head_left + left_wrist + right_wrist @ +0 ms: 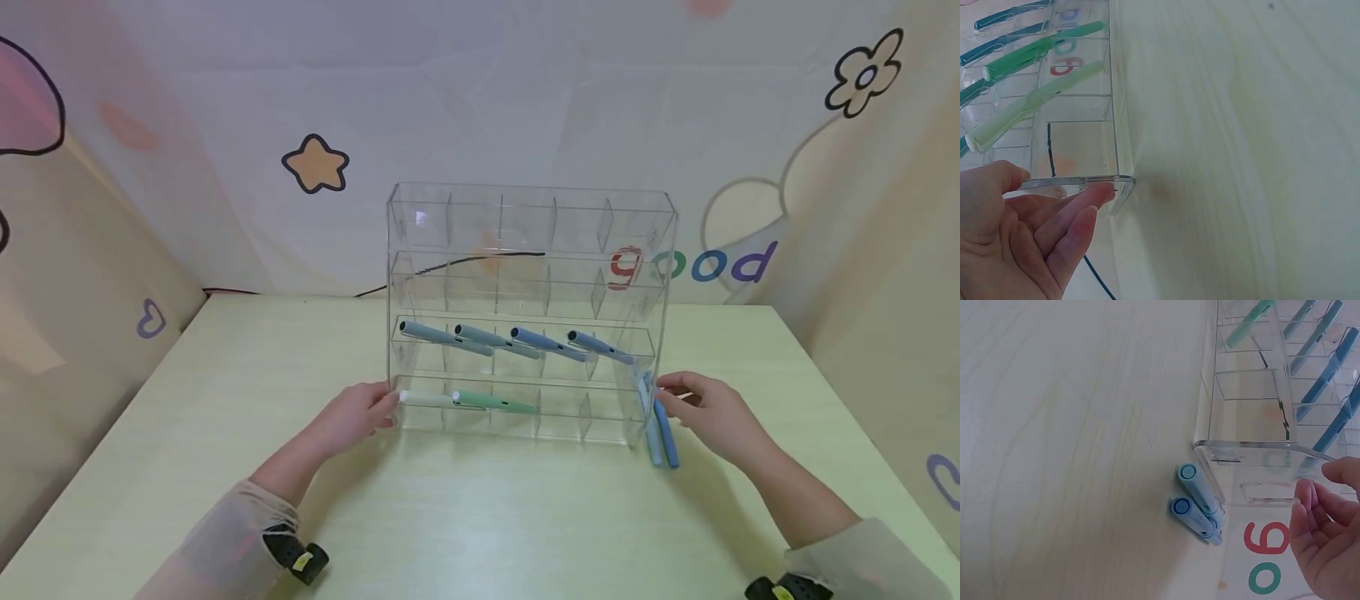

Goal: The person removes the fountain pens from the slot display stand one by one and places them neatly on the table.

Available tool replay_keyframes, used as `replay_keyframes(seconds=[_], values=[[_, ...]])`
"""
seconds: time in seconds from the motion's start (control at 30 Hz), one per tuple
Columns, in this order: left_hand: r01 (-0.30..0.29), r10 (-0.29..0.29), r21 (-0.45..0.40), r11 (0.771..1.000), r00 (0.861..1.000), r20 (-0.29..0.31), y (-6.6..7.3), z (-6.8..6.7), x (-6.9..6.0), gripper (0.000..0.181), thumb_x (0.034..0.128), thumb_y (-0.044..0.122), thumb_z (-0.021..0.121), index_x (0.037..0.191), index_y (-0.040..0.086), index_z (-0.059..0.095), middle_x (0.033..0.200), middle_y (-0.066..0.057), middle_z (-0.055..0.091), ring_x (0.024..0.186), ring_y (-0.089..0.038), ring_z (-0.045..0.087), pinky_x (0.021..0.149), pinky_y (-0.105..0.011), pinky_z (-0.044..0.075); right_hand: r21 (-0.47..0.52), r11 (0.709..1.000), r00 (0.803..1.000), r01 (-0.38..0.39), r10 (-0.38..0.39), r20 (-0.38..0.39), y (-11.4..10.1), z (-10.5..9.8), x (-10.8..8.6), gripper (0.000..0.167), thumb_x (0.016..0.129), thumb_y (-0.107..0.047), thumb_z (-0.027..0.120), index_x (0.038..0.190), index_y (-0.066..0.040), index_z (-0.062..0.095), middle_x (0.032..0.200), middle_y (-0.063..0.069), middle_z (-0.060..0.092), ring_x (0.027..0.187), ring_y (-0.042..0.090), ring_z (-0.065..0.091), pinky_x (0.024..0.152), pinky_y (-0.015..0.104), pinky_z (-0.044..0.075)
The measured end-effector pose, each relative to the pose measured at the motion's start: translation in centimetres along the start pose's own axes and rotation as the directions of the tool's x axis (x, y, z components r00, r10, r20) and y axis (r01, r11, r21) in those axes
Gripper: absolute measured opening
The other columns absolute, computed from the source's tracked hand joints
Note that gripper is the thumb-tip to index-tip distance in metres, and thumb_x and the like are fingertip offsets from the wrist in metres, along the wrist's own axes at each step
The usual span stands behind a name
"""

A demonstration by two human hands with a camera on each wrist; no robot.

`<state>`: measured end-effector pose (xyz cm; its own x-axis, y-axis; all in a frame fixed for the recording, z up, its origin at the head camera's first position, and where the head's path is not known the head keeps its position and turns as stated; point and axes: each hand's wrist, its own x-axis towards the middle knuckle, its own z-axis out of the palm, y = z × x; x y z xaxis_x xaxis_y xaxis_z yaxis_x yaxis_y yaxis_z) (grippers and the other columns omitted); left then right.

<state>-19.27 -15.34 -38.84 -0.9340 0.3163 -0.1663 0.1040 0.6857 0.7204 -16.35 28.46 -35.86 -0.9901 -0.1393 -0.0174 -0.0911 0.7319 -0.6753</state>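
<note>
A clear tiered rack (pixel 528 188) stands on the table in the head view. My left hand (pixel 365 408) grips its left side panel low down, the thumb on one face and the fingers on the other, as the left wrist view shows. On the opposite side, my right hand (pixel 701 408) pinches the right side panel's edge between thumb and fingers. A pale green pen (pixel 1035 106) and a green pen (pixel 495 402) lie in the bottom tier. Several blue-toned pens (pixel 551 343) lean in the tier above. Beside the right hand lie a light blue pen (pixel 1199 490) and a darker blue pen (pixel 1194 519).
The pale wooden table (pixel 480 517) extends in front of the rack and to both sides. Behind it hangs a printed cloth backdrop (pixel 225 125), with cloth sides left and right. The rack's upper two tiers hold no pens.
</note>
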Motion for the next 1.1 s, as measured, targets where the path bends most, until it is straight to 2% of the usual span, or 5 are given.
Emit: replay_keyframes(seconds=[0.2, 0.37, 0.57, 0.77, 1.1], values=[[-0.009, 0.009, 0.014, 1.000, 1.000, 0.002, 0.0, 0.0, 0.0, 0.034, 0.0989, 0.021, 0.041, 0.115, -0.002, 0.059, 0.109, -0.020, 0.063, 0.083, -0.023, 0.066, 0.055, -0.030, 0.043, -0.018, 1.000, 1.000, -0.013, 0.013, 0.009, -0.7, -0.1, -0.6, 0.035, 0.095, -0.028, 0.054, 0.114, 0.002, 0.058, 0.101, 0.014, 0.063, 0.088, 0.026, 0.061, 0.071, 0.033, 0.048], [-0.031, 0.031, 0.021, 0.999, 1.000, 0.004, 0.0, -0.1, 0.0, 0.034, 0.0993, 0.022, 0.040, 0.114, -0.002, 0.059, 0.109, -0.021, 0.063, 0.083, -0.024, 0.067, 0.056, -0.030, 0.044, -0.075, 0.997, 0.998, 0.014, -0.018, -0.053, -1.4, 0.1, -1.2, 0.026, 0.093, -0.024, 0.057, 0.105, -0.001, 0.062, 0.095, 0.009, 0.065, 0.085, 0.023, 0.059, 0.072, 0.035, 0.048], [-0.027, 0.026, 0.006, 1.000, 1.000, 0.004, -0.1, 0.1, 0.0, 0.036, 0.0991, 0.022, 0.040, 0.118, -0.004, 0.057, 0.111, -0.023, 0.062, 0.085, -0.025, 0.067, 0.055, -0.030, 0.043, -0.122, 0.991, 0.992, 0.054, -0.067, -0.103, -2.4, 0.4, -1.5, 0.017, 0.091, -0.017, 0.060, 0.100, -0.003, 0.064, 0.087, 0.006, 0.066, 0.076, 0.017, 0.057, 0.066, 0.029, 0.048], [-0.015, 0.015, -0.001, 1.000, 1.000, 0.005, -0.1, 0.2, 0.1, 0.036, 0.0991, 0.021, 0.040, 0.120, -0.003, 0.056, 0.112, -0.022, 0.062, 0.085, -0.024, 0.066, 0.054, -0.030, 0.042, -0.029, 0.994, 0.993, 0.108, -0.110, -0.048, -3.3, 1.3, -1.4, 0.021, 0.090, -0.015, 0.062, 0.106, -0.002, 0.064, 0.096, 0.009, 0.067, 0.081, 0.019, 0.062, 0.069, 0.022, 0.049], [-0.011, 0.011, 0.005, 1.000, 1.000, -0.003, -0.1, 0.2, 0.1, 0.035, 0.0988, 0.021, 0.040, 0.116, -0.004, 0.058, 0.110, -0.021, 0.063, 0.084, -0.024, 0.067, 0.057, -0.029, 0.044, 0.069, 0.974, 0.976, 0.214, -0.216, 0.016, -4.1, 3.8, 0.4, 0.023, 0.089, -0.010, 0.062, 0.110, -0.002, 0.063, 0.103, 0.010, 0.066, 0.089, 0.020, 0.061, 0.075, 0.025, 0.049]])
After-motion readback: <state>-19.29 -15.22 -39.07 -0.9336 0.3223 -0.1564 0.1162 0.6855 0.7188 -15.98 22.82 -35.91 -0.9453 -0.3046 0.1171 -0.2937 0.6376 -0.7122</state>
